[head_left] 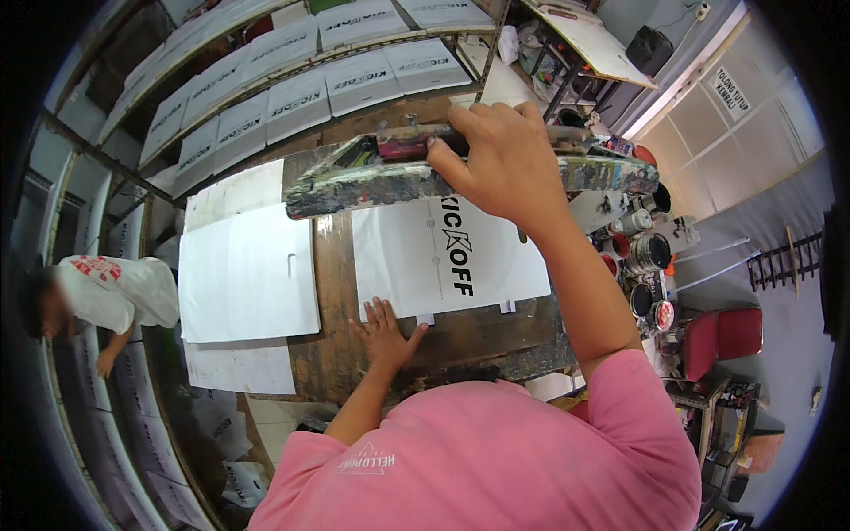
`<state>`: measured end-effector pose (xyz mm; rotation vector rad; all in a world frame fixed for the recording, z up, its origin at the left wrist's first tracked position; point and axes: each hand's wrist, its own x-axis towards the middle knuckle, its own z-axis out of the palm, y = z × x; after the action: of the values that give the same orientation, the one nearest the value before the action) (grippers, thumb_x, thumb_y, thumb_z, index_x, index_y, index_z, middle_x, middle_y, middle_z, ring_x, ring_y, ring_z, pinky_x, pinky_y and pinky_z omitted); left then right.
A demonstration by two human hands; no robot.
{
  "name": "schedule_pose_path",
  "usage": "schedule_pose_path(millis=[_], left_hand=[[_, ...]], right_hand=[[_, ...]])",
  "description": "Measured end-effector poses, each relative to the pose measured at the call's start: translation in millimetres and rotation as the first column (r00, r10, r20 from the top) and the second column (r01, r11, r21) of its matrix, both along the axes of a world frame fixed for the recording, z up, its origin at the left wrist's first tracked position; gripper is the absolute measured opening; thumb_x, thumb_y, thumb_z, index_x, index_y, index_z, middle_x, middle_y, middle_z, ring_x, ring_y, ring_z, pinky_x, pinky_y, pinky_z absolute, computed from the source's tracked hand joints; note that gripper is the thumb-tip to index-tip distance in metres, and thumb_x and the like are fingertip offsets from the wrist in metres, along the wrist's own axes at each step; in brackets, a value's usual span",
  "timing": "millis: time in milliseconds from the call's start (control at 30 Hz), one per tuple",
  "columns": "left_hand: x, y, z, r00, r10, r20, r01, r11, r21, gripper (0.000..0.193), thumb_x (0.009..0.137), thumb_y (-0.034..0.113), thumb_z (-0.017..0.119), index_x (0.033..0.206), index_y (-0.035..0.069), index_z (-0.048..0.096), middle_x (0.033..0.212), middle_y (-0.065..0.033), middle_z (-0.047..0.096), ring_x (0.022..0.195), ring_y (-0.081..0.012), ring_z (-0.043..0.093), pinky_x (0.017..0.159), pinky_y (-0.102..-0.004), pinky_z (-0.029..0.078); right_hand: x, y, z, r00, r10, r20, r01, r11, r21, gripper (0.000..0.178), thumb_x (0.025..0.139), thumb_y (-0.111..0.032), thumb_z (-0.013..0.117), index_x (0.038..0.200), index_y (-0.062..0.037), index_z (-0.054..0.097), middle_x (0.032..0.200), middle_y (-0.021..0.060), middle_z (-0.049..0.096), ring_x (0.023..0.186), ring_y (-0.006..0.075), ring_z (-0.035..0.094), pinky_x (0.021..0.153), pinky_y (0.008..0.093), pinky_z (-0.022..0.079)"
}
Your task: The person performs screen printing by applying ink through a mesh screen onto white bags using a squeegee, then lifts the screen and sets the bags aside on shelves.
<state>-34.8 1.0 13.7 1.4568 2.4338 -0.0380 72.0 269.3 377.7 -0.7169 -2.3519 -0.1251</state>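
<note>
— What's nearest the person?

— The left hand (386, 332), flat and spread, fingers open, holding nothing, pressing the near edge of a white printed sheet (452, 257). The sheet lies on the worn brown table (332, 301) and bears bold black lettering.

— And beyond that?

— The right hand (500, 164), arm stretched forward, fingers wrapped tight over the top of a paint-crusted screen frame (372, 181), which stands tilted up at the sheet's far edge.

— Anything beside it?

— A stack of blank white sheets (248, 270) just left; paint cans (651, 252) to the right.
</note>
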Motion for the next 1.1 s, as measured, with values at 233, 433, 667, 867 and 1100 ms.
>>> schedule_pose_path(millis=[233,433,667,867,1100], left_hand=[[4.8,3.3,14.5,0.997,0.077,0.032,-0.08,0.994,0.08,0.115,0.091,0.086,0.038,0.164,-0.001,0.024,0.173,-0.0243,0.012,0.161,-0.0417,0.0,0.118,-0.0737,-0.013],[7.0,20.6,42.5,0.985,0.05,0.166,-0.075,0.986,0.151,0.099,0.095,0.072,0.053,0.159,-0.002,0.037,0.167,-0.0251,0.03,0.159,-0.0417,0.015,0.121,-0.0721,0.002],[-13.0,78.5,105.9,0.828,-0.019,0.561,-0.428,0.626,0.652,0.044,0.102,0.017,0.064,0.14,-0.004,0.06,0.145,-0.0288,0.058,0.141,-0.0387,0.053,0.116,-0.0477,0.041],[-54.5,12.9,107.2,0.776,0.141,0.615,-0.594,0.492,0.636,0.041,0.1,0.007,0.061,0.14,-0.001,0.063,0.148,-0.0252,0.058,0.132,-0.0316,0.062,0.094,-0.0347,0.057],[-152.6,-104.2,79.1,0.753,0.404,0.519,-0.652,0.355,0.67,0.044,0.094,0.008,0.062,0.137,0.002,0.068,0.148,-0.0259,0.058,0.131,-0.0342,0.062,0.099,-0.0362,0.052]], right_hand=[[-13.7,22.8,24.5,0.999,-0.001,0.032,0.005,0.994,-0.114,0.046,0.093,-0.046,0.056,0.089,-0.0028,0.073,0.087,0.0154,0.073,0.089,0.0313,0.068,0.092,0.0472,0.043],[-16.1,28.1,25.5,1.0,-0.003,-0.001,0.003,0.997,-0.08,0.048,0.094,-0.046,0.055,0.088,-0.0018,0.073,0.087,0.0167,0.074,0.087,0.033,0.07,0.093,0.048,0.043],[-10.7,15.5,26.5,0.999,-0.008,0.037,0.013,0.992,-0.123,0.046,0.092,-0.046,0.058,0.088,-0.0023,0.072,0.084,0.0161,0.072,0.085,0.0336,0.068,0.089,0.0482,0.043],[-0.8,-2.7,4.9,1.0,0.002,0.024,0.0,0.997,-0.08,0.041,0.093,-0.043,0.058,0.091,-0.0039,0.071,0.082,0.0135,0.068,0.087,0.0319,0.066,0.087,0.0476,0.042],[10.2,-26.3,-8.4,0.999,-0.016,0.035,0.019,0.996,-0.087,0.039,0.094,-0.042,0.059,0.096,-0.0053,0.071,0.086,0.0113,0.069,0.09,0.0303,0.065,0.089,0.0461,0.041]])
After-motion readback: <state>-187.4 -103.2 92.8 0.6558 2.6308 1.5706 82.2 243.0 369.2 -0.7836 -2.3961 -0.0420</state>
